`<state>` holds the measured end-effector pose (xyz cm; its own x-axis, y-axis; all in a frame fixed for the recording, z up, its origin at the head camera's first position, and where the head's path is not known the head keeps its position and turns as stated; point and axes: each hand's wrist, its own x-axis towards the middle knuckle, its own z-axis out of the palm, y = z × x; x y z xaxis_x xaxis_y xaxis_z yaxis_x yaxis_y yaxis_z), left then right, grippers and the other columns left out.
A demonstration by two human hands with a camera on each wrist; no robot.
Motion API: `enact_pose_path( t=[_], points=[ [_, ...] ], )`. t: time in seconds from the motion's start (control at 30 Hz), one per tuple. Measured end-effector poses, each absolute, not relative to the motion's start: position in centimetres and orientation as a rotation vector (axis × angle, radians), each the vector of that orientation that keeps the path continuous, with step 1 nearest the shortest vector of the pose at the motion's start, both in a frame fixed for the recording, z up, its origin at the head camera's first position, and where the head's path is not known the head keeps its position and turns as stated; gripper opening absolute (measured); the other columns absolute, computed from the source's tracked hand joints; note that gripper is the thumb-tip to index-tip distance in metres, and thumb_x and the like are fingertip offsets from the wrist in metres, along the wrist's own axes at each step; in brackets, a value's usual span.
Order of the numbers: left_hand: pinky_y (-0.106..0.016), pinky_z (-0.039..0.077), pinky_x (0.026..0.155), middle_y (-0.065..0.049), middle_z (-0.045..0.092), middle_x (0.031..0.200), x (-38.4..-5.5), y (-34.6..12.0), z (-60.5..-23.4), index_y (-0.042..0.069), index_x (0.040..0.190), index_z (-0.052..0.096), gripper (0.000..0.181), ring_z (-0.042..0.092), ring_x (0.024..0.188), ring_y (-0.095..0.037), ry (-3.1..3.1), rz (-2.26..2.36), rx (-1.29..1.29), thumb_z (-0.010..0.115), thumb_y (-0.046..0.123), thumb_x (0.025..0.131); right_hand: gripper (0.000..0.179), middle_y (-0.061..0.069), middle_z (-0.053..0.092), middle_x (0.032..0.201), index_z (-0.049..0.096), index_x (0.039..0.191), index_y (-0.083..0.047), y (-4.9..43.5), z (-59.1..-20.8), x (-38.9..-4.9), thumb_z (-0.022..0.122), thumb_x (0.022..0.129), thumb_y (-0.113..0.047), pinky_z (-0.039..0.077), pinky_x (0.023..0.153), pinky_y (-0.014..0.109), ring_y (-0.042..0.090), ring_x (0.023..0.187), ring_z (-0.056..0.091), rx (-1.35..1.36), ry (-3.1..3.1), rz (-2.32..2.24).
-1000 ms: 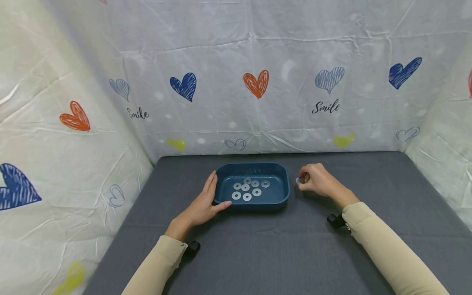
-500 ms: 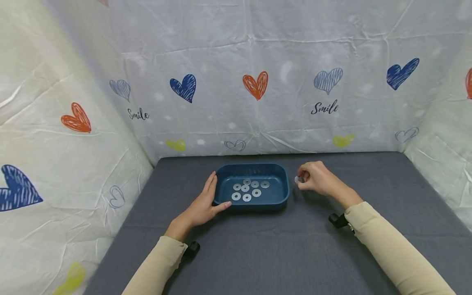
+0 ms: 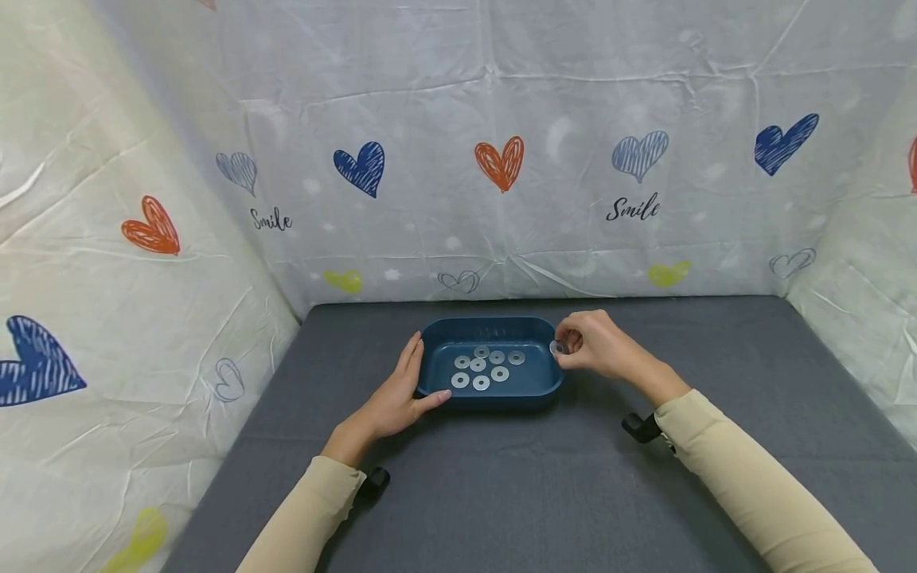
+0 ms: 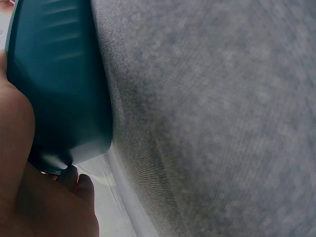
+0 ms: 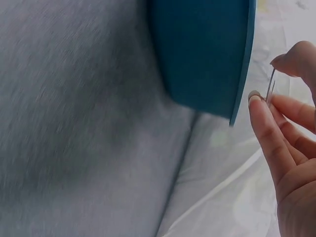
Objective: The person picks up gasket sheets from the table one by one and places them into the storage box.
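A dark blue rectangular tray [image 3: 494, 327] stands at the far middle of the table, with several flat metal washers [image 3: 476, 384] lying on its floor. At its left end rests my left hand [image 3: 390, 406], the straight fingers along the wall and the thumb over the near rim. My right hand [image 3: 598, 346] is at the tray's right rim, pinching a washer [image 3: 556, 348] between thumb and fingertips. Seen edge-on in the right wrist view, the pinched metal [image 5: 271, 85] shows more than one thin line; how many washers are held I cannot tell.
Grey cloth [image 3: 494, 493] covers the table. White curtains [image 3: 559, 87] printed with hearts hang behind it and at both sides. A small black device [image 3: 641, 428] sits at the right wrist, another [image 3: 374, 484] at the left.
My right hand has moved left with the pinched washer, from beside the tray to its right rim. The left hand and the washers in the tray stay as they were.
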<state>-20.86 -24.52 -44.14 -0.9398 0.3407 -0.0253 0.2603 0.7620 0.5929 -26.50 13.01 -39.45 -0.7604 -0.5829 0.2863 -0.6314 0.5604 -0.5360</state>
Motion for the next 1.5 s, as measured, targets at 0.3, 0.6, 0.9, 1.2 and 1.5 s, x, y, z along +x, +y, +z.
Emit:
enact_pose_path(
  t=[0.3, 0.6, 0.9, 1.2, 1.5],
  points=[
    [-0.058, 0.022, 0.120, -0.012, -0.012, 0.171, -20.7, -24.4, -44.1, 0.003, 0.164, -0.004, 0.109, 0.013, 0.155, -0.038, 2.821, 0.931, 0.481, 0.068, 0.050, 0.096, 0.016, 0.002, 0.070, 0.085, 0.076, 0.096, -0.005, 10.5, -40.6, -26.6, 0.081, 0.083, -0.012, 0.055, 0.068, 0.028, 0.008, 0.073, 0.064, 1.097, -2.682, 1.073],
    [-0.057, 0.023, 0.120, -0.012, -0.012, 0.171, -20.7, -24.4, -44.2, 0.004, 0.164, -0.005, 0.111, 0.013, 0.155, -0.037, 2.818, 0.941, 0.496, 0.066, 0.056, 0.095, 0.017, 0.002, 0.070, 0.087, 0.075, 0.099, -0.003, 8.4, -41.0, -27.1, 0.080, 0.085, -0.012, 0.054, 0.069, 0.027, 0.007, 0.072, 0.060, 1.217, -2.728, 1.025],
    [-0.057, 0.023, 0.120, -0.008, -0.013, 0.171, -20.5, -24.0, -44.3, 0.006, 0.164, -0.005, 0.111, 0.014, 0.155, -0.037, 2.796, 0.946, 0.488, 0.068, 0.054, 0.096, 0.014, 0.000, 0.070, 0.088, 0.077, 0.098, -0.005, 6.8, -42.0, -27.4, 0.079, 0.088, -0.014, 0.053, 0.068, 0.023, 0.005, 0.073, 0.061, 1.348, -2.892, 0.793],
    [-0.058, 0.023, 0.119, -0.012, -0.011, 0.171, -20.6, -23.6, -44.2, 0.004, 0.164, -0.004, 0.110, 0.014, 0.155, -0.038, 2.801, 0.950, 0.497, 0.068, 0.052, 0.096, 0.008, -0.003, 0.068, 0.082, 0.076, 0.090, -0.009, 6.1, -42.1, -27.6, 0.080, 0.088, -0.016, 0.050, 0.067, 0.029, 0.008, 0.068, 0.056, 1.362, -2.997, 0.574],
    [-0.057, 0.025, 0.119, -0.013, -0.011, 0.171, -21.2, -23.8, -43.8, 0.001, 0.163, -0.002, 0.111, 0.017, 0.154, -0.039, 2.807, 0.926, 0.522, 0.067, 0.055, 0.095, 0.028, 0.006, 0.067, 0.113, 0.076, 0.114, -0.009, 7.4, -40.1, -26.6, 0.076, 0.093, -0.028, 0.055, 0.082, 0.041, 0.021, 0.097, 0.064, 1.245, -2.998, 0.436]
  ],
)
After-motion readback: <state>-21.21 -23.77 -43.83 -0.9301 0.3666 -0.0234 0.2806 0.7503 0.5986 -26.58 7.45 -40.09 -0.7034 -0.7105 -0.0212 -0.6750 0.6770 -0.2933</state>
